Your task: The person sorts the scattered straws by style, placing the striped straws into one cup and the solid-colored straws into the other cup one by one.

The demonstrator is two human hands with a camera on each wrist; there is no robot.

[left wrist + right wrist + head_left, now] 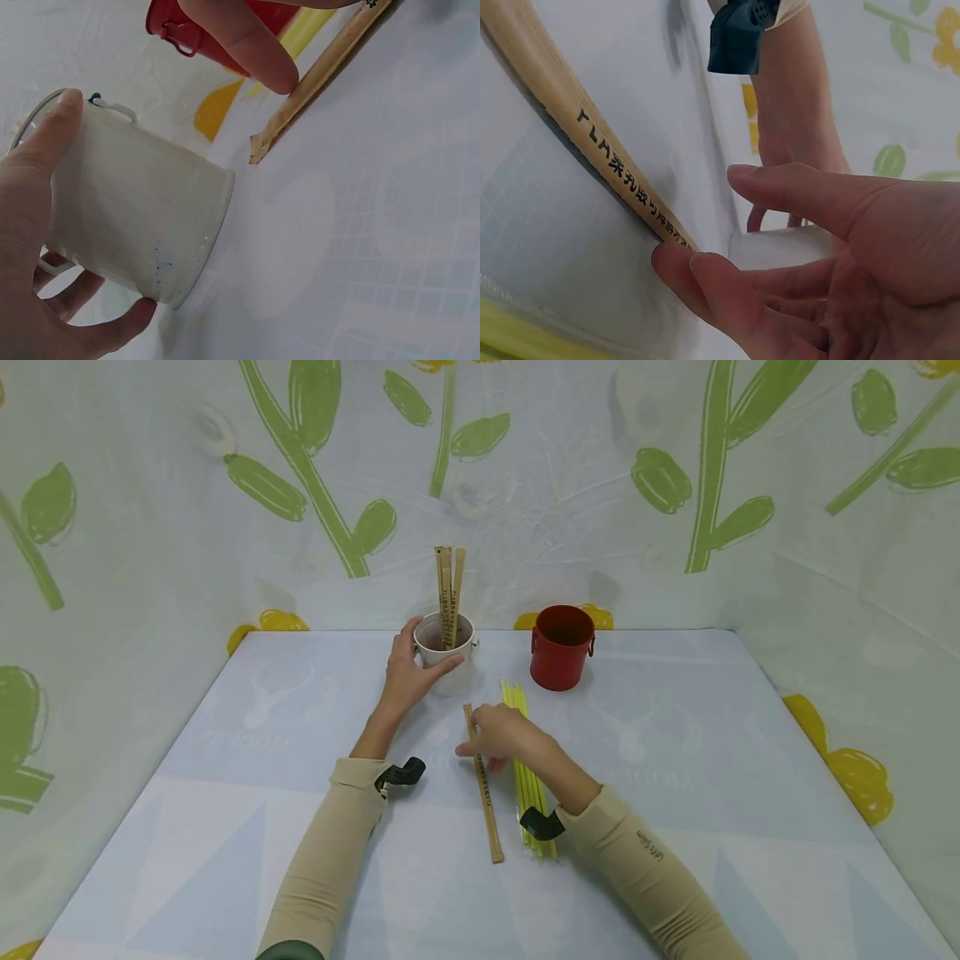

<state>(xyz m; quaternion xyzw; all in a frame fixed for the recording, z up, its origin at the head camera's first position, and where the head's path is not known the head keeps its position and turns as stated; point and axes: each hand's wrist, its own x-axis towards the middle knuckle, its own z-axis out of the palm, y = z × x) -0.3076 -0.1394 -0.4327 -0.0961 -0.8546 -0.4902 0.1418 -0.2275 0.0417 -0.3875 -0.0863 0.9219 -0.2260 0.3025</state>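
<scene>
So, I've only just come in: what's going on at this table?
A person's left hand is holding a white bucket with a few paper-wrapped sticks standing in it. Their right hand is at another wrapped stick lying on the table, thumb clear of it. Yellow sticks lie beside that one, and a red bucket stands to the right of the white one.

Beige sleeves (326,852), dark wrist cameras (542,824), black right-sleeve lettering (649,845), apparently "Lets Slim"
</scene>
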